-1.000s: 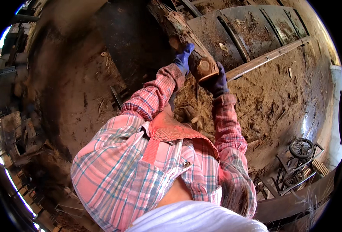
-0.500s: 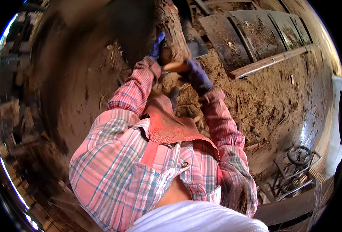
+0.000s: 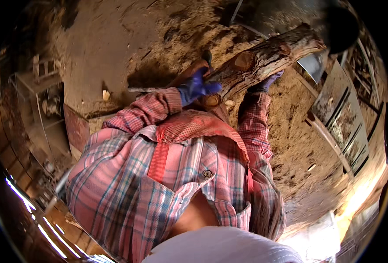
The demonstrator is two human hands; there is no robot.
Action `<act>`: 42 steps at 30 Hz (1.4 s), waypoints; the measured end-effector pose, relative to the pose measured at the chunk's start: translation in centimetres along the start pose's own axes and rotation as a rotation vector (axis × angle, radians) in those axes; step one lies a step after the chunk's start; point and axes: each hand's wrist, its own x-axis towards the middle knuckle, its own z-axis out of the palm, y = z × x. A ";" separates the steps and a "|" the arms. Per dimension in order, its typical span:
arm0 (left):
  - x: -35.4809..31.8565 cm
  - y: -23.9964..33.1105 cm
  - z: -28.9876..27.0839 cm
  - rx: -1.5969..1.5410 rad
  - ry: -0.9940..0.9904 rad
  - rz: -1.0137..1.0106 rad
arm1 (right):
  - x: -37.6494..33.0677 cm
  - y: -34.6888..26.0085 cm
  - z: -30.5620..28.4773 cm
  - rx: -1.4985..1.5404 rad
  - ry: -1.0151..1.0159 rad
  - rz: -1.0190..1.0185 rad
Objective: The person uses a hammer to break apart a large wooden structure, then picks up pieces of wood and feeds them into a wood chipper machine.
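Observation:
A thick, rough-barked log [image 3: 264, 61] slants across in front of me, its near cut end by my apron and its far end up to the right. My left hand [image 3: 197, 89], in a purple-blue glove, has its fingers spread at the log's near end, with the fingertips against it. Along the log's right side, my right hand [image 3: 269, 83] in a matching glove grips it from below; the log partly hides its fingers. A red apron [image 3: 194, 127] hangs over my plaid shirt below the log.
Brown dirt and wood debris cover the ground [image 3: 286, 127]. Ribbed dark panels [image 3: 345, 127] with a wooden edge lie at the right. A frame-like stand [image 3: 40, 96] and a reddish board [image 3: 76, 131] are at the left. A round black shape [image 3: 342, 30] is beyond the log's far end.
The log has swung from pointing straight ahead to slanting up right, nearer my body. My left hand has shifted to its near end, and my right hand has moved along its right side.

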 end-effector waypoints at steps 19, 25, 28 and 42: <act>4.7 11.9 -32.9 -1.252 0.098 0.087 | 25.1 21.5 38.2 -0.418 -0.666 -0.356; 17.9 53.4 -45.5 -0.534 -0.179 0.922 | 23.6 21.2 60.8 -0.575 -0.616 -0.408; 15.2 57.3 -44.2 -0.014 -0.185 1.363 | 28.8 26.8 53.4 -0.860 -0.684 0.014; -18.2 -7.8 -32.1 -0.151 1.587 -1.403 | 50.6 29.1 43.7 -1.725 -0.611 1.256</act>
